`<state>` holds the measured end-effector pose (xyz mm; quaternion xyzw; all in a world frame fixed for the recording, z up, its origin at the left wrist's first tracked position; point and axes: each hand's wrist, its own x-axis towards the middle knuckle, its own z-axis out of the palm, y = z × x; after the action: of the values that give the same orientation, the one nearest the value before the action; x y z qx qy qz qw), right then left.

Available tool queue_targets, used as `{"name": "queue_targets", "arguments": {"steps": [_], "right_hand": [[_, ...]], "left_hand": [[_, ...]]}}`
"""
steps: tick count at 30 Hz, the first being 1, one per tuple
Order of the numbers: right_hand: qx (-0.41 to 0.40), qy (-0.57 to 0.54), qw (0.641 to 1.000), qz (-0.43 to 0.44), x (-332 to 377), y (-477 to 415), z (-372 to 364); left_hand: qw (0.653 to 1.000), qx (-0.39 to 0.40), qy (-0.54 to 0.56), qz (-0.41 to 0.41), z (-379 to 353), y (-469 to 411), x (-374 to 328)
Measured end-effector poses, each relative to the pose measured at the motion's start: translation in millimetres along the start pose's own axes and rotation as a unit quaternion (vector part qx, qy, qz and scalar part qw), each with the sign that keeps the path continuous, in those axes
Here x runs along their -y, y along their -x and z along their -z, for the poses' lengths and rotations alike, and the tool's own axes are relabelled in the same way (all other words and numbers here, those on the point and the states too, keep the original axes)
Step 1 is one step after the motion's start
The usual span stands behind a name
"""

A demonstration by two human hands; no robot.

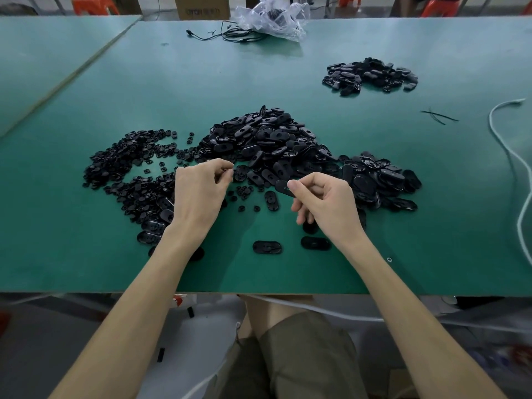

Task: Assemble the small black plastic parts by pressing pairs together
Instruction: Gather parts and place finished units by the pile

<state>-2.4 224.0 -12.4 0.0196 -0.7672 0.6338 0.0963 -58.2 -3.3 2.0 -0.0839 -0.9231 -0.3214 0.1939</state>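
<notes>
- Forearms come in over the near edge of the green table. Two loose oval shells lie flat just on the near side of the right wrist.
- On my feed the right hand has its fingers curled. Thumb and forefinger pinch a held oval shell by one end, lifted off the table and pointing toward the left hand.
- The left hand is curled too, with thumb and fingertips bunched together. I cannot tell whether a small piece sits between them.
- Between the two hands I see a single oval shell flat on the table, with a few small round pieces scattered beside it.
- Left of the left hand, a broad spread of round pieces runs under the wrist.
- Just beyond both hands sits the big heap of oval shells. It trails off to the right of the right hand as a lower pile.
- Farther out, past the right hand, a smaller pile of black parts sits well apart.
- A white cord snakes along the far right.
- At the far edge lie a crumpled plastic bag and a black cable.
</notes>
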Motion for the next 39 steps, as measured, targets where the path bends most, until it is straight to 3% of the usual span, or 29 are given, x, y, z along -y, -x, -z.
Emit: {"name": "queue_targets", "arguments": {"steps": [12, 17, 22, 27, 39], "right_hand": [[0.002, 0.012, 1.000, 0.002, 0.2, -0.2, -0.1], [-0.004, 0.014, 1.000, 0.001, 0.3, 0.7, -0.7], [-0.009, 0.012, 1.000, -0.001, 1.6, 0.6, -0.4], [-0.025, -0.003, 1.000, 0.000, 1.1, -0.9, 0.1], [-0.051, -0.015, 0.998, 0.019, 1.8, -0.7, 0.2]], "left_hand": [[0.998, 0.004, 0.044, 0.033, 0.9, 6.2, -2.0], [0.982, 0.021, 0.173, 0.070, 3.1, 2.9, -11.4], [0.940, 0.083, 0.322, 0.073, -7.8, 4.9, -31.4], [0.911, 0.080, 0.393, 0.095, -27.0, 14.7, -47.5], [0.906, 0.063, 0.411, 0.085, -39.2, 24.2, -52.2]]}}
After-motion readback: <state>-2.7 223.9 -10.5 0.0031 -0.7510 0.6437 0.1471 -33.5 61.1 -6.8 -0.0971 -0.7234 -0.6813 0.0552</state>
